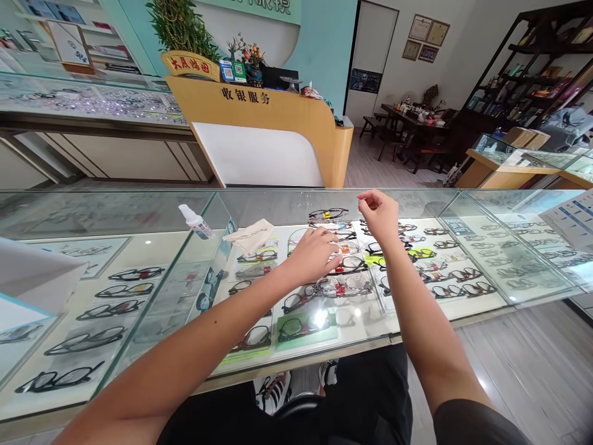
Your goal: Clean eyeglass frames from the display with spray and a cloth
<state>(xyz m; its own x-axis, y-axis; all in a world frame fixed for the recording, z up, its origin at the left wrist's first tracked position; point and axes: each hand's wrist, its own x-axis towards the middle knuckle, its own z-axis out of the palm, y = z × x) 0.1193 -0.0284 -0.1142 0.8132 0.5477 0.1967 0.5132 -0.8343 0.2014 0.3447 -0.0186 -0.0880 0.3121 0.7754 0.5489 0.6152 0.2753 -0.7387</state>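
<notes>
Over the glass counter [160, 217], my left hand [315, 254] rests palm down with its fingers bent and somewhat apart, and I see nothing in it. Further right and a little higher is my right hand [378, 213], its thumb and fingers pinched together; whatever may be between the fingertips is too small to tell. A pair of glasses [328, 214] with a red and yellow tag lies between and beyond the hands. To the left, a beige cloth [251, 237] is spread beside a small white bottle [196, 222], which leans to the left.
Rows of glasses [347, 285] show inside the counter. White printed cards stand at its left [41, 281] and right [572, 217] ends. Beyond are a wooden cashier desk [273, 111], a dark table with benches and another display case [491, 176].
</notes>
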